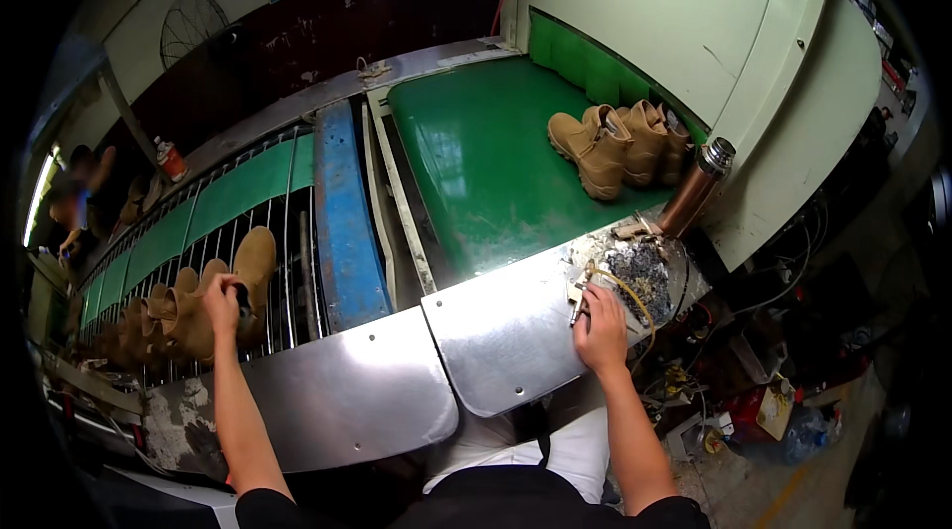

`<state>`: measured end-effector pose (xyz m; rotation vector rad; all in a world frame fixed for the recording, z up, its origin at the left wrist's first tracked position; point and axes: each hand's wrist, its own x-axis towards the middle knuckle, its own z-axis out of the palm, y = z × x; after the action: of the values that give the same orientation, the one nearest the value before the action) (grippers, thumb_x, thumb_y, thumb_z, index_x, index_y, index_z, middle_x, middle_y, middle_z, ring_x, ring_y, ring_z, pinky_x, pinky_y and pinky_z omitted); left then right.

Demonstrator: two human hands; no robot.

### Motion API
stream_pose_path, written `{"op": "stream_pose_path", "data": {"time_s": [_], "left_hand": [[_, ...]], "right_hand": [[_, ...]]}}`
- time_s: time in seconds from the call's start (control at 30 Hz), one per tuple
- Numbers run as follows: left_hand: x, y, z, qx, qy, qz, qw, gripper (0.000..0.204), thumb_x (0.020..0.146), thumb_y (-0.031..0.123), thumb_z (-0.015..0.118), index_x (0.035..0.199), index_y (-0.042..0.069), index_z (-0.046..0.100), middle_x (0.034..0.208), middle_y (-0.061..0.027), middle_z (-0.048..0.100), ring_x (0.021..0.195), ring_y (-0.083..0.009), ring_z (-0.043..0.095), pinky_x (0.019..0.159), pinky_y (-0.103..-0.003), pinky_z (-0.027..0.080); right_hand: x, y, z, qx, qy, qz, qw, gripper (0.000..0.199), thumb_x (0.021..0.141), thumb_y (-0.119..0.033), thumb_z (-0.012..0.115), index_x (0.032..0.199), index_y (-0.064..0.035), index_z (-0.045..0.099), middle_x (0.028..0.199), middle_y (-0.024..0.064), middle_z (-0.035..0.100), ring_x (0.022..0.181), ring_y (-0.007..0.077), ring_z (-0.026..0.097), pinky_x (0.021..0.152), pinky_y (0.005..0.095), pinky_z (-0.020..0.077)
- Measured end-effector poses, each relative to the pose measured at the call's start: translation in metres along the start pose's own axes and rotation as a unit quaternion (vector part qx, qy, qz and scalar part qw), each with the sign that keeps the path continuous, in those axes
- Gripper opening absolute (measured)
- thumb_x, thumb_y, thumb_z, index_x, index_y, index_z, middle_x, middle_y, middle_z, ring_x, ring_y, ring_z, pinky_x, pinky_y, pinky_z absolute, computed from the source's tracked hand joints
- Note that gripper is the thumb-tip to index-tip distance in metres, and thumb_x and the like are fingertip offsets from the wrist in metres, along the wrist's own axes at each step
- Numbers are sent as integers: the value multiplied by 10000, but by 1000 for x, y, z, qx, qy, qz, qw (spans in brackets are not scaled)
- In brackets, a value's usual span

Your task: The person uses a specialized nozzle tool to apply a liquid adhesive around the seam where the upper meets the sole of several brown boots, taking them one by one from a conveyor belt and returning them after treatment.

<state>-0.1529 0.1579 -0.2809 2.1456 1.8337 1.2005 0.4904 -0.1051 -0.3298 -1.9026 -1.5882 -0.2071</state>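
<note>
Left hand (pixel 222 305): fingers pinching a tan boot (pixel 256 259) by its opening. This boot is toe up at the near edge of the metal rack (pixel 289 293), at the right end of a row of boots (pixel 178 315). Right hand (pixel 601 329): fingers closed on a slim metal tool (pixel 575 307) above the steel tabletop (pixel 496 333), left of a patch of black debris (pixel 643 269). A yellow hose (pixel 635 297) curves beside this hand. A brown flask (pixel 696 188) leans at the tabletop's far right corner. Further tan boots (pixel 601 160) stand near the right edge of the green belt (pixel 466 152).
</note>
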Motion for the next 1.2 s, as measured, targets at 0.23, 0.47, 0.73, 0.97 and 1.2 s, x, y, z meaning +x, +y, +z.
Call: {"op": "stream_pose_path", "data": {"time_s": [0.23,0.47,0.73,0.97,1.2], "left_hand": [[-133,151,-48,-39,-77,94,992,254,779,-103,561,935,47,694,852,-122,617,815,-262,633,738,-348,510],[-180,272,-42,-104,-407,149,895,468,722,147,804,1159,113,642,1066,-96,659,961,-292,636,807,-373,530],[-87,295,72,243,-279,184,911,778,646,356,858,1285,72,515,1142,-137,604,1075,-331,582,938,-428,474],[-114,319,17,77,-207,246,944,722,575,269,902,1190,79,576,988,-118,614,907,-308,629,824,-393,531],[-135,289,-52,-382,7,114,917,913,572,357,944,1272,-52,523,1200,-144,576,1079,-230,593,944,-366,487]], "right_hand": [[15,0,16,24,21,5,999,383,806,-55,569,1186,-11,568,1278,164,564,1223,363,505,1046,446,377],[2,8,8,18,-2,-29,999,422,804,-67,579,1221,-12,549,1297,156,547,1249,350,486,1055,457,364],[-15,3,-20,66,-82,-118,987,575,716,-44,582,1286,-21,507,1296,168,507,1250,362,466,1033,468,374],[-44,-8,-51,91,-156,-109,977,639,663,9,575,1296,-53,510,1291,156,500,1236,358,475,1018,450,392],[-57,-40,-51,229,-149,-69,960,552,695,54,622,1234,-63,590,1018,166,605,926,357,600,814,401,484]]}}
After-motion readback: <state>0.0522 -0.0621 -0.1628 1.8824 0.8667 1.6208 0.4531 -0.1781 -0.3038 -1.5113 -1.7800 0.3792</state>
